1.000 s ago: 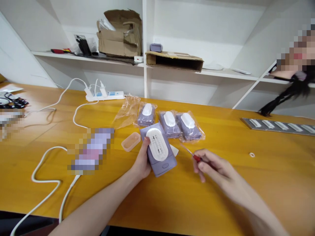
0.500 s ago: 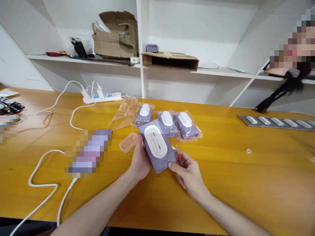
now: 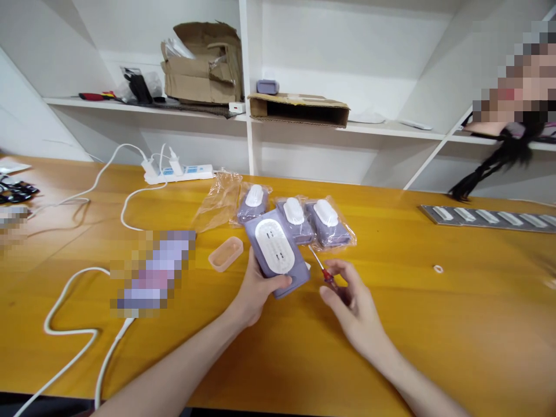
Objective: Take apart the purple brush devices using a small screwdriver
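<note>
A purple rectangular case (image 3: 293, 282) with a white oval panel (image 3: 274, 246) is held tilted in my left hand (image 3: 256, 289), thumb pressed on its lower end. Just to the right, apart from the case, my right hand (image 3: 354, 301) has its fingers curled round a small screwdriver (image 3: 326, 275) with a red handle; its metal shaft points up and left. Behind the held case lie three similar purple units in clear plastic bags (image 3: 254, 200), (image 3: 295, 217), (image 3: 330, 223). A translucent pinkish oval tray (image 3: 226, 255) rests left of my left hand.
A blurred-out phone-like device (image 3: 158, 269) with a white cable (image 3: 106, 359) lies at left. A power strip (image 3: 180, 174) stands at the back. A small white ring (image 3: 438, 269) and a metal strip (image 3: 486, 217) are at right. A person (image 3: 521, 87) is at the upper right.
My right hand has come off the case and moved right with the screwdriver. My left thumb has shifted from the case's side onto its lower front.
</note>
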Demonstrator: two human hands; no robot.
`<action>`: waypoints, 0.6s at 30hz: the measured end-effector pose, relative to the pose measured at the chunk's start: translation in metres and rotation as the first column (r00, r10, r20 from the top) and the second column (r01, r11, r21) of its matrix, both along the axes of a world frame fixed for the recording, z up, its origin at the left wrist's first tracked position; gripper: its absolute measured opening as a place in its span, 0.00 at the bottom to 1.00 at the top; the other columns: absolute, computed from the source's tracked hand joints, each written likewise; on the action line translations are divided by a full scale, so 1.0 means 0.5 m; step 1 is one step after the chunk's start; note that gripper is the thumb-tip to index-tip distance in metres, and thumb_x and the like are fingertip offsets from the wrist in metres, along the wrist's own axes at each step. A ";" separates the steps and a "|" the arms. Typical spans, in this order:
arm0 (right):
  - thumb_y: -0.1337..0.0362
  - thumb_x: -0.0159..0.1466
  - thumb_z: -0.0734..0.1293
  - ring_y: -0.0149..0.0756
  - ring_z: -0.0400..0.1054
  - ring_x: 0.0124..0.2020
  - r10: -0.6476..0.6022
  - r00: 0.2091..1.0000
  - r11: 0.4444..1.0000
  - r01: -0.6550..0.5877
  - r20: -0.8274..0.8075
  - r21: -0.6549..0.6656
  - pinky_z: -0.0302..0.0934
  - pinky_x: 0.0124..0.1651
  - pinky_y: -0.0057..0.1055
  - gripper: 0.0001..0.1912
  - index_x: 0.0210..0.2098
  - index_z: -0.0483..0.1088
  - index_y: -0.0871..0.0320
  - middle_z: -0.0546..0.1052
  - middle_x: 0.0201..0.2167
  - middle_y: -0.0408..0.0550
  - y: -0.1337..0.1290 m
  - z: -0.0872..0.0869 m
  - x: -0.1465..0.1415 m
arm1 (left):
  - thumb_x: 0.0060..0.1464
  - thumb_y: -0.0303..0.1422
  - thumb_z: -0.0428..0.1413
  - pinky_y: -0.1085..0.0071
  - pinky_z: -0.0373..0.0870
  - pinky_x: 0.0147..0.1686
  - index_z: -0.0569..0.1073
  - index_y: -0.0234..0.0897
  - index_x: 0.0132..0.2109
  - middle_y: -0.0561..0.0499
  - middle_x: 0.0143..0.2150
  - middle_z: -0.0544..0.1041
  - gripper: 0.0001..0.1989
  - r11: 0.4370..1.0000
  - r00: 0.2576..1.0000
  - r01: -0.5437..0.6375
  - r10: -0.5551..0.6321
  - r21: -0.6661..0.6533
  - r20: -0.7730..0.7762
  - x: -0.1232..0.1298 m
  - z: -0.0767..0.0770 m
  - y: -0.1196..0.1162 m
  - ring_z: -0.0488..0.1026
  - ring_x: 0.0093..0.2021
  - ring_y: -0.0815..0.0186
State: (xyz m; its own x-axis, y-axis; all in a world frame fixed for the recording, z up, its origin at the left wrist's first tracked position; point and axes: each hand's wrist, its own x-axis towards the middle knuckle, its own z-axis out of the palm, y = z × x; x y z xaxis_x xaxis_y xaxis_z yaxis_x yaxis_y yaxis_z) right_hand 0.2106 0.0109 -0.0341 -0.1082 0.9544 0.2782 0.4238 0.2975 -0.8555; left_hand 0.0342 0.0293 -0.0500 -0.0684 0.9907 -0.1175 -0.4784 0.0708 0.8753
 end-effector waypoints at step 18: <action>0.70 0.63 0.59 0.33 0.69 0.27 0.014 0.793 0.872 -0.308 0.609 0.381 0.63 0.30 0.30 0.10 0.41 0.70 0.60 0.74 0.29 0.48 -0.013 0.051 0.045 | 0.32 0.21 0.62 0.71 0.67 0.38 0.59 0.41 0.48 0.53 0.43 0.71 0.34 0.994 0.987 0.028 -0.012 0.101 -0.161 -0.012 0.003 0.010 0.68 0.42 0.66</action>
State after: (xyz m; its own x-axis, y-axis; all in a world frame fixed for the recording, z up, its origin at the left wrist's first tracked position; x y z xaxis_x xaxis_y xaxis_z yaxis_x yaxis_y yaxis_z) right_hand 0.2330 0.0046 -0.0084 -0.5261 0.6944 0.4910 0.6940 0.6842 -0.2242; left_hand 0.0281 0.0343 -0.0483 -0.0580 0.9983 -0.0045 -0.3314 -0.0150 0.9434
